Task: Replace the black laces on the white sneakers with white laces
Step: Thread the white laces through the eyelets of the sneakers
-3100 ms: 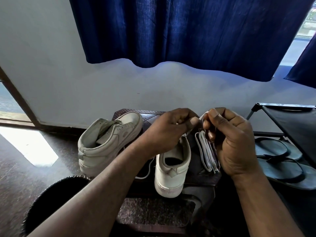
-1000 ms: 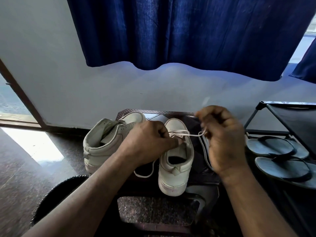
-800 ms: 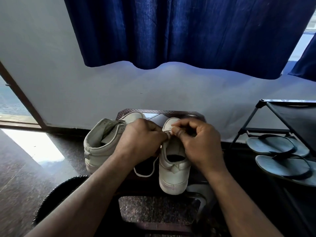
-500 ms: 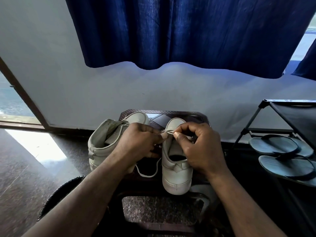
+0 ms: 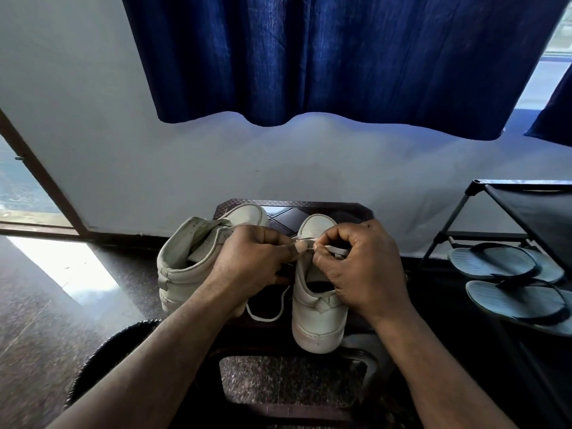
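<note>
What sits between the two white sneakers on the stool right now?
Head view: a loose loop of white lace lies in the gap between the left sneaker and right sneaker, on the dark stool; the left hand covers the gap's far part.

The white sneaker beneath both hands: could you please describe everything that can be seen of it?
The white sneaker stands upright on the dark table, heel toward the camera, toe toward the wall. Its upper looks like smooth leather, with a heel tab, a dark opening and a thick pale sole. A white lace crosses near its toe; a slack loop hangs at its left side. The left hand and right hand pinch the lace above the tongue.
</note>
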`<state>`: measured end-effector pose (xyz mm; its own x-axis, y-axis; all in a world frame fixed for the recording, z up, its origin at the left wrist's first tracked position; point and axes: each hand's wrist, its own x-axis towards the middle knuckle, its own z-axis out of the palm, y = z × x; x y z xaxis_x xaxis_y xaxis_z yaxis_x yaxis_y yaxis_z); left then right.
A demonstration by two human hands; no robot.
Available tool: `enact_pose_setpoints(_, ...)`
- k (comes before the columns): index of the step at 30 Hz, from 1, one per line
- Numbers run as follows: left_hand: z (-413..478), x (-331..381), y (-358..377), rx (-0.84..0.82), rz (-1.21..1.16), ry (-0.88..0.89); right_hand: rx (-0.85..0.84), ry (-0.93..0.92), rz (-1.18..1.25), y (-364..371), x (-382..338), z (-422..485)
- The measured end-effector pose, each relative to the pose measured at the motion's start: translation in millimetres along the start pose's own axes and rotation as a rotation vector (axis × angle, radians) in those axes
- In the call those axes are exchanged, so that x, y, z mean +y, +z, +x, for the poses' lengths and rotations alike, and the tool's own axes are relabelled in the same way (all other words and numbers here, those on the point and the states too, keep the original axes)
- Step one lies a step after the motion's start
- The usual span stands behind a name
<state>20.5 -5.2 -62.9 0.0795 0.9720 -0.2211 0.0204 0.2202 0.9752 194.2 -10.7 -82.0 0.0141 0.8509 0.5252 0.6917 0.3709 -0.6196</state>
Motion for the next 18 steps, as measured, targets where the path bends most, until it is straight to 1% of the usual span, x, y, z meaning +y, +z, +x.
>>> enact_pose_setpoints(2,1,-1,-1,-0.009,0.012,0.018,-0.01,-0.011,0.003,-1,1,0)
enact_pose_setpoints(5,2,-3,-2,-0.029,0.0,0.016,-0.062,0.004,0.069,-4,5,1)
enact_pose_setpoints(9,4,-6,-2,-0.04,-0.002,-0.005,-0.069,-0.006,0.007,-4,5,2)
enact_pose_setpoints(13,6,-8,-1,-0.045,0.003,-0.018,-0.102,-0.006,0.015,-7,8,4)
enact_pose_setpoints(18,6,-9,-1,-0.042,-0.01,0.003,-0.05,-0.043,-0.129,-8,-2,1)
